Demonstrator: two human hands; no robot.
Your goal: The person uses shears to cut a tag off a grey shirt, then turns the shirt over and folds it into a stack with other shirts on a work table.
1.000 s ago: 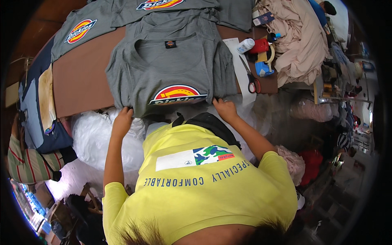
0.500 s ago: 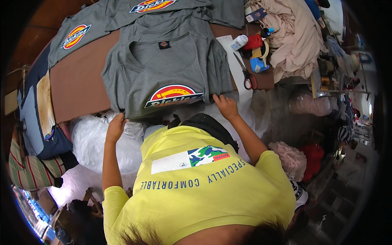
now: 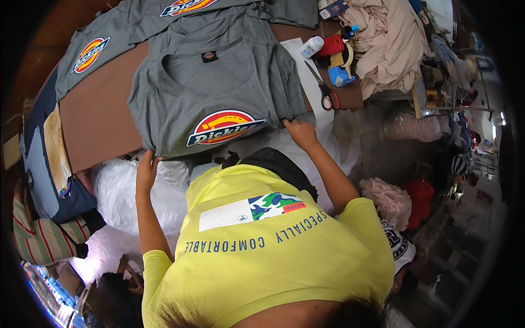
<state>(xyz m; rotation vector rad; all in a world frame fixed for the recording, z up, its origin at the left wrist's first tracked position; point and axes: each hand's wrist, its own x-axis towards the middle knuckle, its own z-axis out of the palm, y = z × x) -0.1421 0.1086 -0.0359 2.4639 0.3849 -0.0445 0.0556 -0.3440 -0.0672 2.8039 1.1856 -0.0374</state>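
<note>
One gray shirt [image 3: 216,99] | near corners in left fingers [image 3: 146,158], right fingers [image 3: 291,125]

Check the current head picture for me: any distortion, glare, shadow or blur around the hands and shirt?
Head view: a curved black border marks the fisheye distortion; the left hand, right hand and grey T-shirt look fairly sharp; in the same head view, a pale surface glares at lower left, while the lower right sinks into shadow.

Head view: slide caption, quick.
Left grip and right grip hold the near edge of a gray scoop-neck shirt overhanging a brown tabletop, scissors at right.
</note>
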